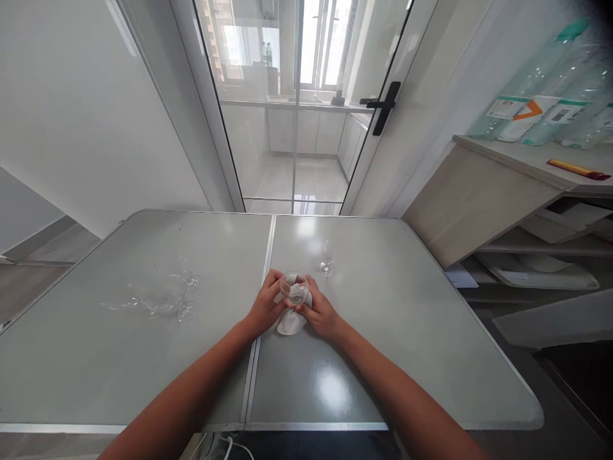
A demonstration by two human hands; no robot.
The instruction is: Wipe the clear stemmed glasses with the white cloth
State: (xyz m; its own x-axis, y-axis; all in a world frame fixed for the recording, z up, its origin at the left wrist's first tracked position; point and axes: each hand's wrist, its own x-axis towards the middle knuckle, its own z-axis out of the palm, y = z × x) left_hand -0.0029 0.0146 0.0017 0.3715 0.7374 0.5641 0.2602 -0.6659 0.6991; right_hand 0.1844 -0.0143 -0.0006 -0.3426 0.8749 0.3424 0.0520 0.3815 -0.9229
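Between my two hands is a clear stemmed glass (294,281), its round rim facing up toward me. My left hand (266,305) is closed around its left side. On the other side my right hand (323,311) is closed on the glass together with a white cloth (290,323), which hangs below the bowl. The glass's stem and foot are hidden by the cloth and fingers. Just beyond my right hand another clear stemmed glass (327,266) stands upright on the table.
Several clear glasses (186,311) lie grouped on the left of the grey table (383,358). A metal seam (249,383) divides the tabletop. Behind it is a glass door with a black handle (385,108). At right, a shelf (507,153) holds several plastic bottles (531,121).
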